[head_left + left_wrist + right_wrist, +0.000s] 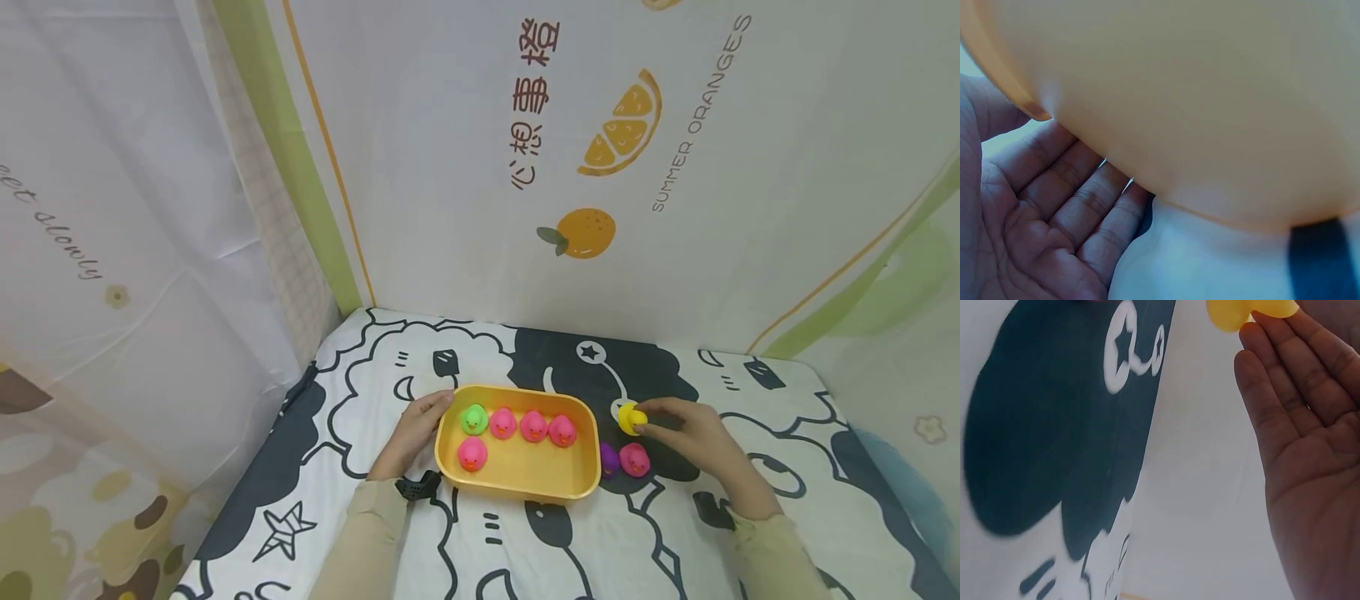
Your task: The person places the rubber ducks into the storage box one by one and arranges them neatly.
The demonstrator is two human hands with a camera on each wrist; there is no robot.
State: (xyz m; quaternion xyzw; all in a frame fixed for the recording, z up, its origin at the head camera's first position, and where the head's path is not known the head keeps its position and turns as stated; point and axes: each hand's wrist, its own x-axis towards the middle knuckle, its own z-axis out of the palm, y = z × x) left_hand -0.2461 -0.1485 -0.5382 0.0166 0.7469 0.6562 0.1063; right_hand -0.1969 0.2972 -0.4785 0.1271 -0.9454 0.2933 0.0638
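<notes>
A yellow toy duck [632, 419] is pinched between the thumb and fingertips of my right hand [686, 433], to the right of the tray. In the right wrist view the duck [1229, 312] shows only at the top edge, against the fingertips. My left hand [416, 429] holds the left end of a yellow plastic tray [525, 481], thumb at the rim and fingers along its outer wall [1210, 125]. Inside the tray sit a green duck [474, 420] and several pink ducks [503, 423], most in a row along the far side.
Just right of the tray, a purple duck [609, 459], partly hidden by the tray wall, lies beside a pink duck [635, 459]. A black-and-white cartoon cloth [420, 550] covers the table. Printed curtains [450, 167] hang behind and at both sides.
</notes>
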